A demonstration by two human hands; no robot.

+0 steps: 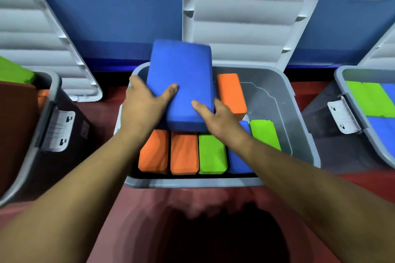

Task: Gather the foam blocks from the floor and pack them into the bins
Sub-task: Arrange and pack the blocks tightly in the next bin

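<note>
- A blue block (181, 83) is held flat, slightly tilted, over the middle bin (192, 183), probably to be laid down inside.
- Beneath it a row (183, 151) of five blocks stands on edge, touching side by side along the near wall, which saves room. An orange block (230, 94) stands behind.
- The left grip (145, 104), a bare hand, clasps the blue block's left edge, thumb on top.
- The right grip (215, 121) clasps its near right corner, thumb on top.
- The lid (250, 17) leans back, leaving the bin open.
</note>
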